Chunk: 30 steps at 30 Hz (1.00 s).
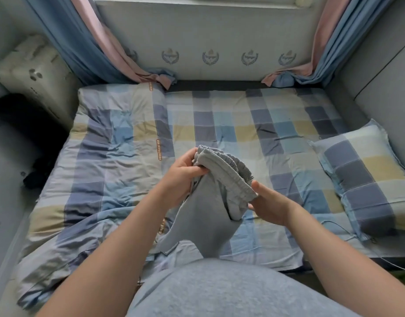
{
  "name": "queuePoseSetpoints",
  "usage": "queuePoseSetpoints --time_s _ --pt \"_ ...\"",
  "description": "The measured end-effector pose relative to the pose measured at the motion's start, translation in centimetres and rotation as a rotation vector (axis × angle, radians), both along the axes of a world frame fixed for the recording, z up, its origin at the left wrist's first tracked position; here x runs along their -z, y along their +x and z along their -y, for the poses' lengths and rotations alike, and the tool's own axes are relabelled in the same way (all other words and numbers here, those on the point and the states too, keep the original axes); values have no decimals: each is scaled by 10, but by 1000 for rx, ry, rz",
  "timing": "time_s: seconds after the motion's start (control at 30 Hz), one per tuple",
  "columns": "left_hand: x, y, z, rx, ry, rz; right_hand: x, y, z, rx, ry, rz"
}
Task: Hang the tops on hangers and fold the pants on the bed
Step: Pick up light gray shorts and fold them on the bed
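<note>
Checked bedding in blue, grey, yellow and white fills most of the frame: a bed (254, 124) seen from its near edge, with a rumpled quilt (98, 143) of the same check over its left half and a matching pillow (366, 177) lying flat at the right edge. Behind the bed, along the top of the frame, runs a pale wall panel (219, 30) printed with a row of small crests. Blue and pink curtains (82, 42) hang down at the upper left and upper right, their ends bunched on the far edge of the mattress. A pale cushion (37, 72) leans in the upper left corner, and a dark heap (25, 124) sits below it at the left edge, too shadowed to make out.

At the centre of the frame a person holds up a pair of grey pants (206, 216) over the bed, its gathered elastic waistband stretched between the two hands. The left hand (183, 177) has its fingers curled round the upper left end of the waistband, bunching the cloth. The right hand (272, 207) pinches the lower right end, thumb on top and fingers beneath. The cloth hangs from the waistband toward the lower centre of the frame, its hem reaching down to the crumpled quilt near the person's body; whether it touches the quilt cannot be told. Both bare forearms come in from the bottom corners, and the person's grey-clad front (219, 291) fills the bottom centre.
</note>
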<state>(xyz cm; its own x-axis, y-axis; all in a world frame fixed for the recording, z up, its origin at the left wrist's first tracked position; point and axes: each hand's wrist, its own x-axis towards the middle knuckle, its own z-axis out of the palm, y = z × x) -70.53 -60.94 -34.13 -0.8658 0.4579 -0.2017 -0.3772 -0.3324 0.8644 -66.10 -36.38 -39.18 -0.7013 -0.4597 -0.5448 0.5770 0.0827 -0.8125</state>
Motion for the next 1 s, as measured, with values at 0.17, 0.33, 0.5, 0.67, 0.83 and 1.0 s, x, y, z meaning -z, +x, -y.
queuePoseSetpoints --time_s 0.17,0.33,0.5,0.67,0.83,1.0 --pt "13 -2 -47 -173 -77 121 -10 -12 -35 -75 67 -170" --pt "35 4 -86 -204 -212 175 19 -13 -73 164 220 -347" --pt "67 3 -110 -223 -579 95 35 -35 -130 109 474 -396" --pt "92 -26 -142 -214 -1041 -33 31 -84 -162 -63 664 -515" --pt "51 -85 -168 -294 -1159 -226 -15 -140 -177 8 795 -709" --pt "1 -119 -176 -332 -1053 -427 -59 -157 -186 189 816 -829"
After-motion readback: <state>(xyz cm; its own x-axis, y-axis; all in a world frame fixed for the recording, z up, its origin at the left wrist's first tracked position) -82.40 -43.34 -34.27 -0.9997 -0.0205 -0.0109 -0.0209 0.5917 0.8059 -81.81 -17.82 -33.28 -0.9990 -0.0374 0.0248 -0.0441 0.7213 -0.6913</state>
